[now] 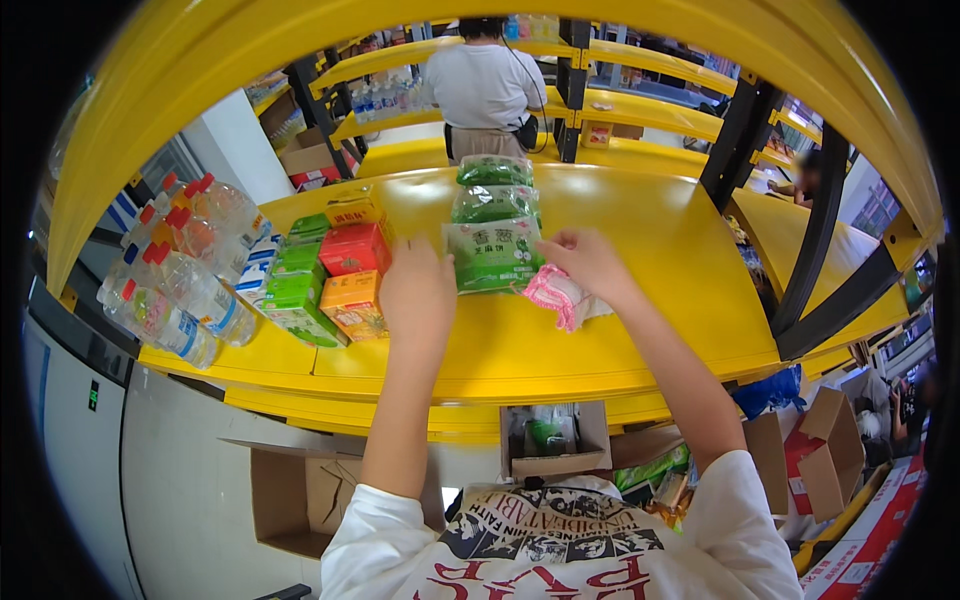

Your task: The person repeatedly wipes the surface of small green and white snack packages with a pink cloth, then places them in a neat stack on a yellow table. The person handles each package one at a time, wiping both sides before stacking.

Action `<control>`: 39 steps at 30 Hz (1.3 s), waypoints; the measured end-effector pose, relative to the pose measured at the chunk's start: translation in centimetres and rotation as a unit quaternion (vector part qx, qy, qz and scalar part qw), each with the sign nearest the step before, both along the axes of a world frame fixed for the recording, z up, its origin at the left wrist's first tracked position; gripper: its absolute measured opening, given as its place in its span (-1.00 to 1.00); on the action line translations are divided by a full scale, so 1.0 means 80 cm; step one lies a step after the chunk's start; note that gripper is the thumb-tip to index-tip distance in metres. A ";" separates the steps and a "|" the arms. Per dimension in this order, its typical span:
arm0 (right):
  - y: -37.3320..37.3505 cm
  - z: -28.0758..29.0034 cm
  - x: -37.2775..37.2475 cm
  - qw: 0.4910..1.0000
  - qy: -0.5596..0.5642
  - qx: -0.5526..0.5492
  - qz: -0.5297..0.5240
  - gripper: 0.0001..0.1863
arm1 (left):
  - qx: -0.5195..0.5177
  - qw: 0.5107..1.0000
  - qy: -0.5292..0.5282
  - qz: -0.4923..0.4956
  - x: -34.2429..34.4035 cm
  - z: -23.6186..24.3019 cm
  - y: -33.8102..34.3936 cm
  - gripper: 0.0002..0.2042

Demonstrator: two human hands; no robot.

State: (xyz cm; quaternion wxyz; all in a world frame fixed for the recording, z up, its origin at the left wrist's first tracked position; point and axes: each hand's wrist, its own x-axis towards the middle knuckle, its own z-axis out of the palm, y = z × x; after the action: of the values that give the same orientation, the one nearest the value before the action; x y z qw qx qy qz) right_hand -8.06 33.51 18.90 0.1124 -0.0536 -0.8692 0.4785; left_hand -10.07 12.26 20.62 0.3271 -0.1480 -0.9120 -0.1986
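On the yellow shelf (pixel 665 340) three green-and-clear packets lie in a column: back (pixel 494 169), middle (pixel 496 205), front (pixel 490 262). My left hand (pixel 415 285) has its fingers at the front packet's left edge, gripping it. My right hand (pixel 582 258) pinches at that packet's right edge, above a crumpled pink-and-white cloth (pixel 555 298). Left of my left hand stand red (pixel 355 247), orange (pixel 350 305) and green (pixel 303 310) boxes, with a yellow box (pixel 352 205) behind.
Several water bottles (pixel 185 315) stand at the shelf's left end, beside blue-and-white cartons (pixel 258 265). Black uprights (pixel 800 330) frame the right side. A person in a white shirt (pixel 482 95) faces racks beyond; another person (pixel 805 185) is at the right. Open cardboard boxes (pixel 275 500) sit below.
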 end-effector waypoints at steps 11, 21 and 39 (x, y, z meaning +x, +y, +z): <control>-0.025 -0.090 0.194 0.877 -0.283 -0.201 0.332 -0.79 | 0.223 0.634 -0.603 -0.430 0.160 -0.169 0.009 -0.84; -0.036 -0.285 0.150 0.876 -0.169 0.443 0.086 -0.57 | -0.219 0.767 -0.492 -0.349 0.108 -0.327 0.089 -0.73; -0.008 -0.223 0.138 0.880 -0.342 0.166 0.284 -0.70 | -0.156 0.737 -0.493 -0.435 0.094 -0.291 0.054 -0.57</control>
State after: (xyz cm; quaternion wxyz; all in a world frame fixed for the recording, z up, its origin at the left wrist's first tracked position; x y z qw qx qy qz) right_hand 2.95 32.85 1.06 -0.3252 0.0550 -0.8982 0.2908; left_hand -2.52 16.58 -2.64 -0.3176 -0.4590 -0.8003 -0.2193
